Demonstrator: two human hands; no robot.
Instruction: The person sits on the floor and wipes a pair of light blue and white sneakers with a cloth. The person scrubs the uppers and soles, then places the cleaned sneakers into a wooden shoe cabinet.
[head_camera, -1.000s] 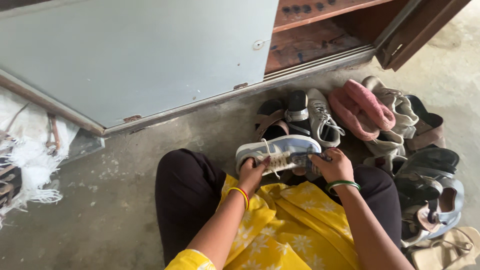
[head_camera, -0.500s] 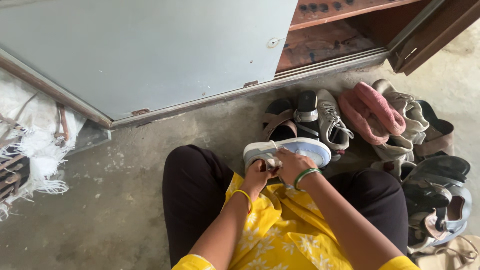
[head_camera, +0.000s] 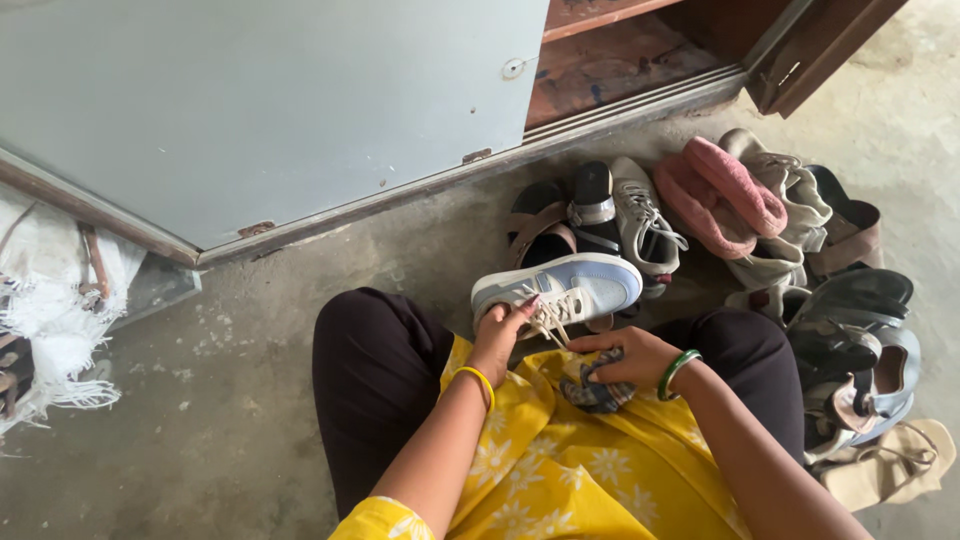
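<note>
A white and light-blue sneaker (head_camera: 585, 283) with pale laces lies on its side just past my knees. My left hand (head_camera: 500, 335), with a yellow bangle on the wrist, grips the sneaker at its heel end, by the laces. My right hand (head_camera: 630, 358), with a green bangle, rests in my lap, closed on a crumpled grey-blue checked cloth (head_camera: 597, 392). It sits just below the sneaker without touching it. I sit on the floor in black trousers and a yellow flowered top.
A pile of footwear lies ahead and to the right: a brown sandal (head_camera: 535, 232), a grey sneaker (head_camera: 645, 228), pink slippers (head_camera: 722, 198), dark sandals (head_camera: 850, 330). A grey cabinet door (head_camera: 270, 100) and wooden shelf (head_camera: 630, 70) stand behind. White fringed cloth (head_camera: 55, 330) lies left on the concrete floor.
My right hand has come off the sneaker and dropped into my lap with the checked cloth. The sneaker has turned, showing its laces again. My left hand keeps its grip.
</note>
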